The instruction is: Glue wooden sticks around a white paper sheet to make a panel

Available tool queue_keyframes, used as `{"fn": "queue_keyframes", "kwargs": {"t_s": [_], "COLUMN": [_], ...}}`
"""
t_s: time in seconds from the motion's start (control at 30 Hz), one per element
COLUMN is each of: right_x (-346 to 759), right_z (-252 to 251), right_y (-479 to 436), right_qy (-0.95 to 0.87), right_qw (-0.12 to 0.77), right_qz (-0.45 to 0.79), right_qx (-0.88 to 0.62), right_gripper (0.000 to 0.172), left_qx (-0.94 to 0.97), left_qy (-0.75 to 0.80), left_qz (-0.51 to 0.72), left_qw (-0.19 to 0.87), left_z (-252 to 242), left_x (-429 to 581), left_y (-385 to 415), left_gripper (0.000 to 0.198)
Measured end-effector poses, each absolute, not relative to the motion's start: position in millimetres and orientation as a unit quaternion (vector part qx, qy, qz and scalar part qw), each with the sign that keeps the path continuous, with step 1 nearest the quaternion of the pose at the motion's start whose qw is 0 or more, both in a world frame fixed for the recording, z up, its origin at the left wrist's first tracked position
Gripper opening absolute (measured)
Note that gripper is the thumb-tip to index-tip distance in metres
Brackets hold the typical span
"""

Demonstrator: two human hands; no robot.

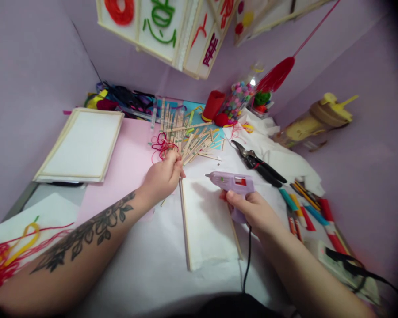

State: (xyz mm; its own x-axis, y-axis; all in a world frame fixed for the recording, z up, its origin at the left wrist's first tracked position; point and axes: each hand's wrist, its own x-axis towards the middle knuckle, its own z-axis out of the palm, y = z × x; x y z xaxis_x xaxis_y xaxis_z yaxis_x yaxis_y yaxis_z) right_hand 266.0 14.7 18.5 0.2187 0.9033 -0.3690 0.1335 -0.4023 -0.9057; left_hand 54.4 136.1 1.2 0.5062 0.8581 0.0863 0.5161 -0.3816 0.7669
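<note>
My right hand [247,205] is wrapped round the grip of a lilac hot glue gun [230,180], its nozzle pointing left above a white panel [210,221] edged with thin wooden sticks. The gun's black cord [248,251] runs down toward me. At the panel's top left corner, my left hand [166,174] is closed with its fingertips pressed together. What they hold, if anything, is hidden. Just beyond that hand lie a tangle of dark red yarn [162,143] and a pile of wooden sticks [199,139].
Black-handled pruning shears [258,163] lie right of the sticks, with markers [307,212] nearer. At left are stacked framed white panels [81,143] and red yarn [6,265]. A paper lantern [162,26] and red tassel [277,75] hang overhead. A yellow-lidded tumbler [315,119] stands right.
</note>
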Motion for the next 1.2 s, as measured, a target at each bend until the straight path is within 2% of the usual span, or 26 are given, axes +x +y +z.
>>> {"fn": "queue_keyframes", "kwargs": {"t_s": [0.13, 0.23, 0.63, 1.2], "right_x": [254.8, 245.0, 236.8, 235.3], "right_z": [27.3, 30.6, 26.4, 23.7], "right_y": [29.1, 40.0, 53.2, 54.0], "right_qy": [-0.454, -0.484, -0.544, -0.549], "right_qw": [0.291, 0.251, 0.245, 0.214], "right_qz": [0.485, 0.474, 0.428, 0.42], "right_qx": [-0.689, -0.691, -0.679, -0.69], "right_gripper": [0.042, 0.041, 0.032, 0.035], "left_qx": [0.807, 0.804, 0.801, 0.793], "left_qy": [0.46, 0.466, 0.451, 0.441], "left_qz": [0.213, 0.215, 0.232, 0.239], "left_qw": [0.304, 0.3, 0.318, 0.345], "left_z": [3.0, 3.0, 3.0, 2.3], "left_x": [53.6, 52.8, 52.9, 52.6], "left_y": [133.5, 133.9, 134.5, 135.3], "left_gripper": [0.012, 0.014, 0.015, 0.015]}}
